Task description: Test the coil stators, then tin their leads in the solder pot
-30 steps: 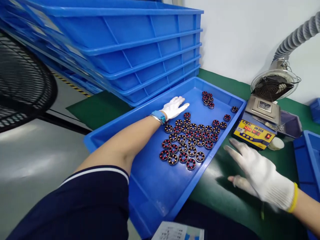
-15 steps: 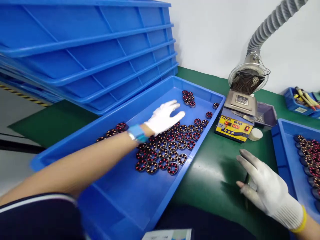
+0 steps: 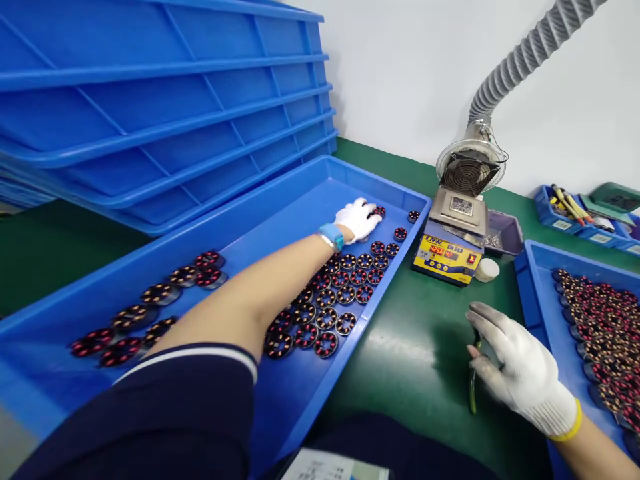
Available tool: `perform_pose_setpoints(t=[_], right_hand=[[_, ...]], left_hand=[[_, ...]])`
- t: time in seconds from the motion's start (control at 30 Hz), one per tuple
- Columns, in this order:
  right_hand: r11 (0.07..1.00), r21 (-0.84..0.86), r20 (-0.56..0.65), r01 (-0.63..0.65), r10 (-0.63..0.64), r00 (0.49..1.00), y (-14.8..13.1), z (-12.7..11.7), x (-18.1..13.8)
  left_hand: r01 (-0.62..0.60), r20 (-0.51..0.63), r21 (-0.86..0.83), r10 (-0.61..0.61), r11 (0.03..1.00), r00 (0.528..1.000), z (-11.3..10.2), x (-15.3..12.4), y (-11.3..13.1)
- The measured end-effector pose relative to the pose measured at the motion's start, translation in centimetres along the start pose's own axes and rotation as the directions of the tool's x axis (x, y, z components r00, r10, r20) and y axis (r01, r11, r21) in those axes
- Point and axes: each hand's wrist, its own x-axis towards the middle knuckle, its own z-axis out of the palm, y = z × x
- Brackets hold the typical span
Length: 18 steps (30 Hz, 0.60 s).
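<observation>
We reach our left hand [image 3: 358, 219] to the far end of the long blue tray [image 3: 300, 200], where its fingers curl down over a small cluster of wound coil rings [image 3: 379, 211]. The grip looks closed around them, though the glove hides whether a ring is actually pinched, so we cannot tell for sure. Just nearer to us in the same tray, a neat block of coil rings [image 3: 335, 297] lies flat in rows, and a looser group [image 3: 150, 307] sits toward the near left corner.

Our right hand [image 3: 520, 370] rests on the green worktop [image 3: 415, 347], its fingers bent around a thin green-handled tool [image 3: 473, 383] that lies under the palm.

A second tray [image 3: 533, 280] on the right holds a dense batch of rings. Judging from how things lie, we think a good share of the rings is already laid out in rows, while the far cluster and the scattered ones beside the soldering station [image 3: 447, 250] are not yet placed among them.
</observation>
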Motion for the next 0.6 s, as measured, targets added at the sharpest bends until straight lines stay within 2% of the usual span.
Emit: perform_pose_setpoints(t=[0.1,0.2,0.27,0.33,0.47,0.53,0.6], right_hand=[[1.0,0.021,0.021,0.013,-0.014,1.0,-0.3,-0.5,0.1],[0.999,0.037,0.013,0.027,-0.027,1.0,-0.4,-0.4,0.3],[0.999,0.046,0.005,0.02,-0.02,1.0,-0.2,0.0,0.5],[0.998,0.057,0.012,-0.004,0.003,1.0,0.0,0.3,0.6],[0.995,0.055,0.036,-0.078,0.076,0.996,0.5,0.7,0.6],[0.992,0.049,0.036,-0.117,0.115,0.993,0.7,0.7,0.6],[0.987,0.055,0.038,-0.15,0.148,0.988,0.7,0.6,0.7]], left_hand=[[-0.138,0.072,0.005,0.138,0.99,0.988,-0.4,-4.1,-0.5],[-0.181,0.054,-0.012,0.181,0.983,0.982,-1.2,-5.2,0.1],[-0.199,-0.002,-0.033,0.199,0.98,0.98,-1.5,-3.8,1.5],[-0.251,-0.031,-0.059,0.25,0.966,0.968,-1.5,-1.2,3.6],[-0.357,0.024,-0.09,0.36,0.93,0.933,-0.1,3.5,7.9],[-0.367,0.036,-0.089,0.371,0.926,0.928,0.7,4.2,8.7],[-0.38,0.053,-0.088,0.385,0.921,0.921,1.2,3.6,8.3]])
